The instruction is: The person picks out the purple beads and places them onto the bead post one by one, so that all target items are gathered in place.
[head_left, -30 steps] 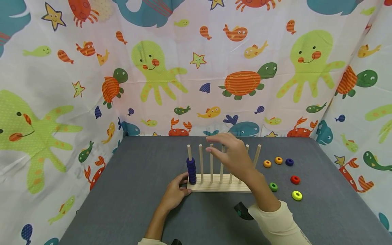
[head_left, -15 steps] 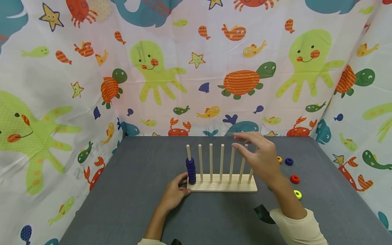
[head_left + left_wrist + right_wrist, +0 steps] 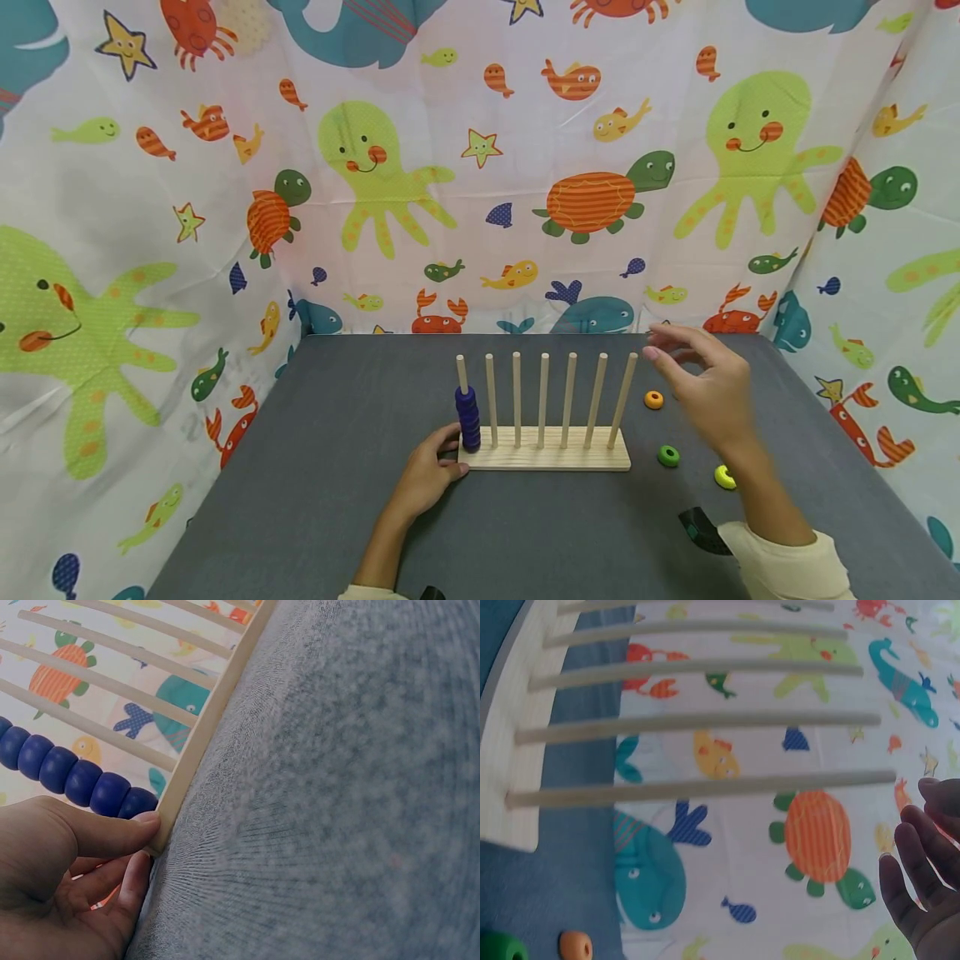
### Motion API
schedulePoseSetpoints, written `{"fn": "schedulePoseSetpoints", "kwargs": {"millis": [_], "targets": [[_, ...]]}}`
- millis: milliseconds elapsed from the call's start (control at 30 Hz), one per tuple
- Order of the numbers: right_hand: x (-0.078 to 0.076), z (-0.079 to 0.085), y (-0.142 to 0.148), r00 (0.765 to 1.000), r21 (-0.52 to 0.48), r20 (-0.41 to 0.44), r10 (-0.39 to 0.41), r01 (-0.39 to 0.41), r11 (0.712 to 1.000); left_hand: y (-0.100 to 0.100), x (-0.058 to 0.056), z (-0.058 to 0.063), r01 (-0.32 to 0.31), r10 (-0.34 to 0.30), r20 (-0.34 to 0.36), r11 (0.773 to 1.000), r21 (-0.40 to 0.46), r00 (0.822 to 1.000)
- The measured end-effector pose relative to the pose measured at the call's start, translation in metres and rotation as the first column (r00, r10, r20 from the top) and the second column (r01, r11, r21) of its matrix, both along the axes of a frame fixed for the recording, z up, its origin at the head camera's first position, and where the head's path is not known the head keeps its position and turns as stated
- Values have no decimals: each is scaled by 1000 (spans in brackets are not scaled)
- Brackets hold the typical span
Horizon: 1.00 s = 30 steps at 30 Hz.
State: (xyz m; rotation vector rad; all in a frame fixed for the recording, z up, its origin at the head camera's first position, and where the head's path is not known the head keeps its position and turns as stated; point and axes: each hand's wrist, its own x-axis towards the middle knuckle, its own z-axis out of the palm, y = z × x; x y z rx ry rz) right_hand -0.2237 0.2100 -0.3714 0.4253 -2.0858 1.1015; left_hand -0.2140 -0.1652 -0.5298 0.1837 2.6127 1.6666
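Note:
A wooden peg rack with several upright pegs stands on the table. Dark blue beads are stacked on its leftmost peg, leaving that peg's tip bare; the other pegs carry nothing. My left hand grips the left end of the base, its thumb along the front edge in the left wrist view. To the right of the rack, my right hand is in the air with fingers loosely bent and nothing between them. Below it lie an orange bead, a green bead and a yellow bead, partly covered by the forearm.
The grey table reaches back to a hanging cloth printed with sea animals, which also runs along both sides. My right hand and forearm hide the table area where more loose beads showed earlier.
My right hand has moved right, from over the middle pegs to past the rack's right end, uncovering the right pegs and covering some loose beads. My left hand has stayed at the base.

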Motion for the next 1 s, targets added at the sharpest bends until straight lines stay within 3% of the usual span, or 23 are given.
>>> {"fn": "schedulePoseSetpoints", "kwargs": {"millis": [333,633,833,1000], "targets": [[-9,-31,47,989,54,89,-120,116,992,0,0,-1,-3,3,-9,1000,-4,1000],[-21,-54,87,958,131,209,-197,173,976,-2,-1,0,2,-2,-25,1000,-4,1000],[-34,-69,111,906,207,346,-243,179,962,-1,1,3,-4,4,-13,1000,-6,1000],[-43,-80,124,854,252,461,-240,134,958,-1,1,3,-3,3,-11,1000,-1,1000]]}}
